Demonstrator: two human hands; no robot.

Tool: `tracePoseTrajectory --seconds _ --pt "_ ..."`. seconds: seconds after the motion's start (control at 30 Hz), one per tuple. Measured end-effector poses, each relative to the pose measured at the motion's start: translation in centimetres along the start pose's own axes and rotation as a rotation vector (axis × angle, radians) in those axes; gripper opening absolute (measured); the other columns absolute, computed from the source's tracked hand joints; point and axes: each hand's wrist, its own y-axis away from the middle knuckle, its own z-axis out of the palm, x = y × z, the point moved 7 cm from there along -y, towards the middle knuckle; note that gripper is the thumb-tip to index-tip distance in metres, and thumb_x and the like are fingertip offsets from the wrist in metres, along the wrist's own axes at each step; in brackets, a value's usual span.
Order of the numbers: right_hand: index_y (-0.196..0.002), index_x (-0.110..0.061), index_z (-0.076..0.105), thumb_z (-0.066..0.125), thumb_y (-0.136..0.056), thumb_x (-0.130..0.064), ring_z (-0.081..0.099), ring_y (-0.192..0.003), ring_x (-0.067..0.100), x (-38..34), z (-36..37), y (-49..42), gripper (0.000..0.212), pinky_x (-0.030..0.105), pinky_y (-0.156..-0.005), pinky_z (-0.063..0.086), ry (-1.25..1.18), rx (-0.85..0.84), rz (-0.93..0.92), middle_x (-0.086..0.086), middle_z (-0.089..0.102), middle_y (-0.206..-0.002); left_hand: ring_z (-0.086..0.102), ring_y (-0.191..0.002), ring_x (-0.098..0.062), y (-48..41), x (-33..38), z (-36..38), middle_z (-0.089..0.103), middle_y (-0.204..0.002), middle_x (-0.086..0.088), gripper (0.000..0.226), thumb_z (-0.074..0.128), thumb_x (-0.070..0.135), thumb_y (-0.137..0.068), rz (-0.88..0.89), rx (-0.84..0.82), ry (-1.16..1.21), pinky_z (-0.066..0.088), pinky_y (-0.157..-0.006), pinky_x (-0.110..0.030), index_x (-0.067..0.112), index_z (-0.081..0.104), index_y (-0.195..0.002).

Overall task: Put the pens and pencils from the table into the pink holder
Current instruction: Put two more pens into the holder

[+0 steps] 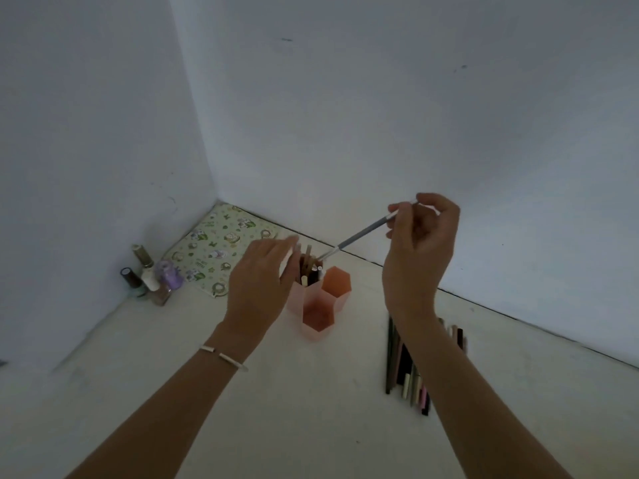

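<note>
Spanning the scene, the pale bench (311,426) carries the pink holder (320,305) at its centre, loose pens (408,375) lying near right. The left hand (257,288), fingers spread, sits beside the holder's far compartment; the right hand (420,257) pinches a grey pencil (361,233), tip slanting into that compartment.
</note>
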Motion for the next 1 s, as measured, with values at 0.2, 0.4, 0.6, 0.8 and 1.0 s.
tracePoseTrajectory --seconds 0.2,0.4,0.6,0.8,1.0 --pt "-0.111 -0.030 0.048 0.052 -0.099 -0.018 0.066 -0.088 0.005 1.9 3.0 2.6 0.017 0.019 -0.078 0.053 0.184 -0.236 -0.145 -0.008 0.067 -0.094 0.056 -0.109 -0.024 0.1 -2.8 -1.5 0.063 -0.118 -0.008 0.042 0.033 0.026 -0.100 -0.169 0.076 0.080 0.049 -0.093 -0.036 0.009 0.057 -0.129" --pt "-0.099 -0.022 0.062 0.060 -0.094 -0.025 0.060 -0.091 0.011 4.2 5.6 5.2 0.006 0.029 -0.080 0.053 0.483 -0.492 -0.253 -0.006 0.063 -0.099 0.056 -0.096 -0.009 -1.6 -1.2 -3.3 0.062 -0.113 0.000 0.033 0.038 0.018 -0.098 -0.200 0.168 0.236 0.046 -0.076 -0.016 0.012 0.057 -0.124" --pt "-0.102 -0.006 0.065 0.052 -0.090 -0.013 0.059 -0.090 0.015 2.2 0.4 1.1 0.019 0.016 -0.079 0.045 0.440 -0.206 -0.254 0.005 0.062 -0.108 0.054 -0.080 -0.001 -2.2 7.6 -2.1 0.057 -0.099 0.008 0.022 0.042 0.018 -0.093 0.046 0.113 0.359 0.046 -0.069 -0.009 0.017 0.056 -0.111" --pt "-0.094 -0.016 0.062 0.048 -0.083 0.003 0.051 -0.068 0.002 1.0 -8.6 -3.1 0.026 0.018 -0.062 0.041 0.444 0.025 -0.109 0.001 0.064 -0.100 0.061 -0.088 -0.014 5.0 10.4 13.0 0.063 -0.095 0.003 0.012 0.052 0.020 -0.092 -0.153 -0.689 0.067 0.044 -0.075 -0.020 0.016 0.060 -0.100" --pt "-0.079 -0.011 0.065 0.048 -0.077 0.011 0.054 -0.072 0.001 2.4 -15.1 -2.0 0.027 0.010 -0.061 0.040 0.580 -0.001 -0.118 -0.004 0.061 -0.088 0.061 -0.106 -0.027 8.0 8.3 18.6 0.063 -0.114 -0.012 0.026 0.053 0.028 -0.095 -0.310 -0.835 -0.083 0.047 -0.081 -0.030 0.006 0.057 -0.109"
